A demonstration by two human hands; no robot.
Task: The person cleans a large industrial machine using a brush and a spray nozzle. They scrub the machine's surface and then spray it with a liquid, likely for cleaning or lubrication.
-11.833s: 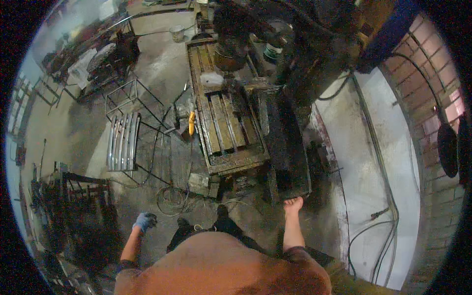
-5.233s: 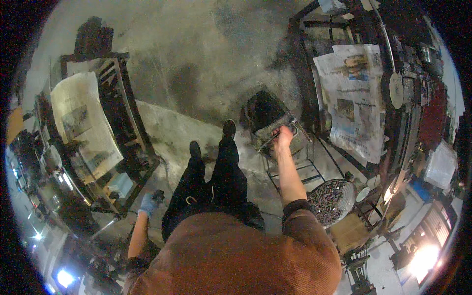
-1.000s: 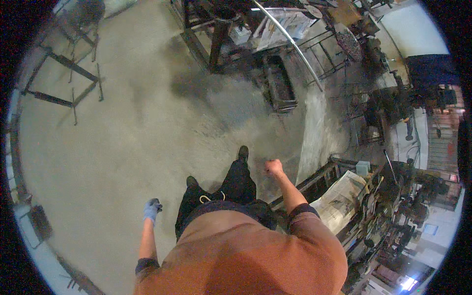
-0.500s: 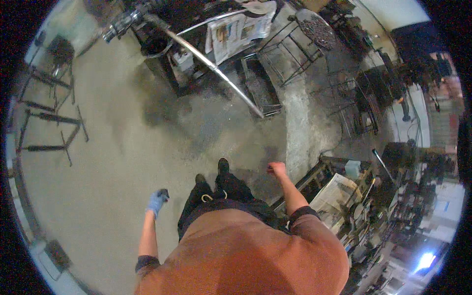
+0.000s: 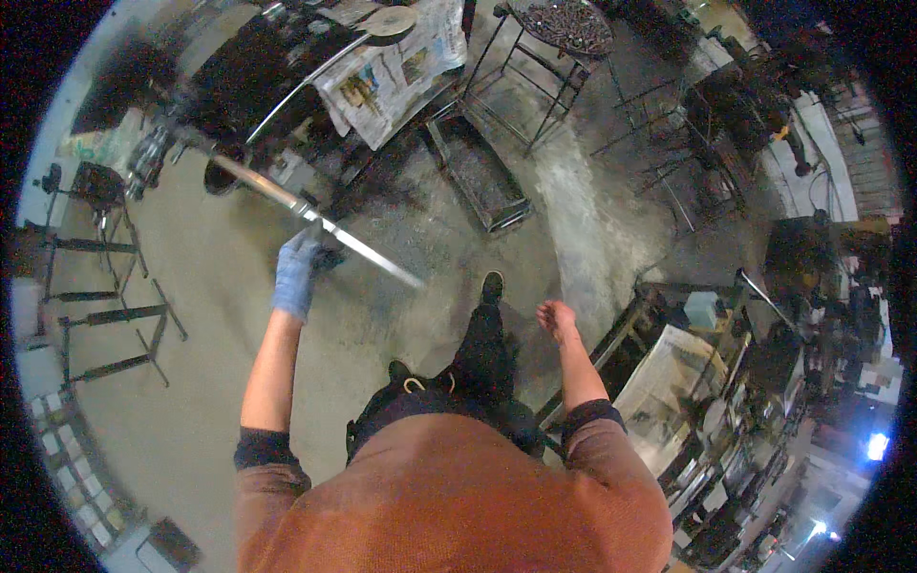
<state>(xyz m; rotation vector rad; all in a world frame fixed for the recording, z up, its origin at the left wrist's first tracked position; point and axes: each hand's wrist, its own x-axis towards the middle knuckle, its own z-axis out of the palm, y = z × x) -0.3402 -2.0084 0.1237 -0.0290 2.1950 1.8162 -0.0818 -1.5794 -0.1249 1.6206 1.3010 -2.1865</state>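
Note:
My left hand (image 5: 296,272), in a blue glove with a dark palm side, reaches up to a long shiny metal rod (image 5: 358,245). Its fingers are stretched out and meet the rod's underside near a collar; the thumb side stands apart. Blur hides whether they press on it. The rod slants from a machine fitting at the upper left down towards the middle. My bare right hand (image 5: 556,319) hangs over the floor at the right, fingers loosely bent and somewhat apart, with nothing visible in it.
Ahead lie a dark metal trough (image 5: 478,172), newspaper sheets (image 5: 382,91) and a stand with a round, filled top (image 5: 564,27). A cluttered bench with newspaper (image 5: 669,387) runs along my right. Dark metal stands (image 5: 115,315) are at the left.
I have stepped forward, and the rod is closer. My left hand has risen from beside my leg to the rod. My right hand has moved slightly right and loosened.

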